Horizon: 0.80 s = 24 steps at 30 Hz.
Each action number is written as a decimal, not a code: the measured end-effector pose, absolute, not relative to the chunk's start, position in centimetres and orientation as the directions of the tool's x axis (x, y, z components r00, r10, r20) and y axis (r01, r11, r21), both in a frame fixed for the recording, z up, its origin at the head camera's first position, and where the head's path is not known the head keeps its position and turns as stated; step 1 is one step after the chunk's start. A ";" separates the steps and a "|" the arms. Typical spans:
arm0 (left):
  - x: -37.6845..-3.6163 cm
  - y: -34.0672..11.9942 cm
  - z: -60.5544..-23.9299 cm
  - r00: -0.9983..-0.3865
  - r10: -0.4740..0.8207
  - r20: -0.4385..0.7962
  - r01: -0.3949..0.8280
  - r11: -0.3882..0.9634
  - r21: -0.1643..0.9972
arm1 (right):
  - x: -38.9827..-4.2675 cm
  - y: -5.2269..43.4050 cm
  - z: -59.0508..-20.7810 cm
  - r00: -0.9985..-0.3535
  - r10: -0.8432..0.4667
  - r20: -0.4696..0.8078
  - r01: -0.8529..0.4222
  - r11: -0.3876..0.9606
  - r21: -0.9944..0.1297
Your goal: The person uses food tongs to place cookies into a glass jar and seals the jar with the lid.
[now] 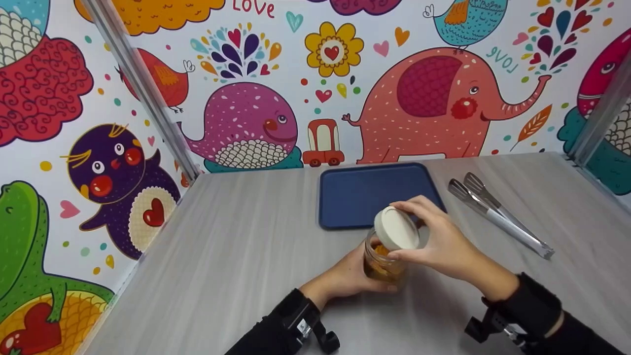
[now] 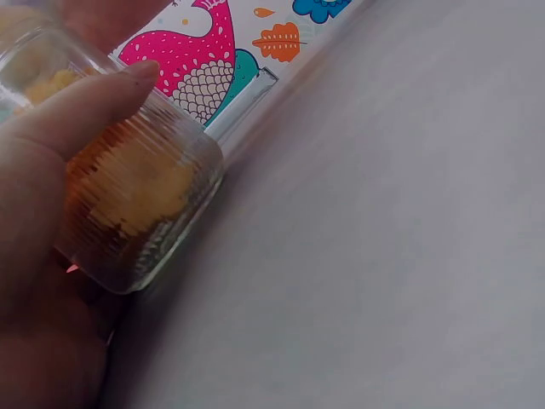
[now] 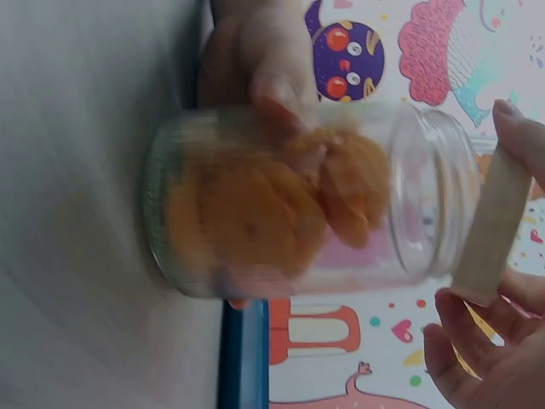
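Observation:
A clear glass jar (image 1: pixel 383 270) stands on the table near its middle, with orange-yellow food pieces (image 3: pixel 264 217) inside. My left hand (image 1: pixel 347 277) grips the jar's body, its thumb across the ribbed glass in the left wrist view. Between the thumb and fingers of my right hand (image 1: pixel 451 244) is a cream-white round lid (image 1: pixel 398 230). The lid is tilted at the jar's mouth, and in the head view the food shows below its edge. In the right wrist view, the lid (image 3: pixel 494 230) is off the threaded neck, slanting across the opening.
Behind the jar lies a dark blue tray (image 1: pixel 355 197). To its right are metal tongs (image 1: pixel 498 217) with slotted ends, pointing away from me. Printed wall panels (image 1: pixel 340 98) border the table (image 1: pixel 236 246) at the back and sides.

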<state>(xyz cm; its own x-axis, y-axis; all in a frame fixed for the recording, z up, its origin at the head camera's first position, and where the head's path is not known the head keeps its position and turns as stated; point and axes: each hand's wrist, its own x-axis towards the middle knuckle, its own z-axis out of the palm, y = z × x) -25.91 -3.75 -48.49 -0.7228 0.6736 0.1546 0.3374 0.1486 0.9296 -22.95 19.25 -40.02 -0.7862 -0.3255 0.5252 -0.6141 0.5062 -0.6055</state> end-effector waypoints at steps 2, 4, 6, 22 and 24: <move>-25.9 -3.8 -48.5 -0.724 0.672 0.153 0.333 0.148 0.931 | -22.8 18.8 -40.3 -0.787 -0.332 0.520 -0.614 0.510 -0.602; -25.9 -3.8 -48.5 -0.730 0.668 0.144 0.321 0.150 0.935 | -22.7 18.5 -40.4 -0.789 -0.336 0.514 -0.611 0.516 -0.600; -25.8 -3.8 -48.5 -0.735 0.665 0.134 0.314 0.159 0.936 | -22.7 18.3 -40.5 -0.794 -0.339 0.505 -0.606 0.517 -0.605; -25.7 -3.8 -48.4 -0.732 0.668 0.135 0.306 0.145 0.941 | -22.4 17.8 -40.9 -0.823 -0.360 0.439 -0.568 0.532 -0.628; -25.7 -3.8 -48.4 -0.730 0.670 0.137 0.307 0.143 0.941 | -22.4 17.8 -40.9 -0.827 -0.360 0.433 -0.563 0.533 -0.632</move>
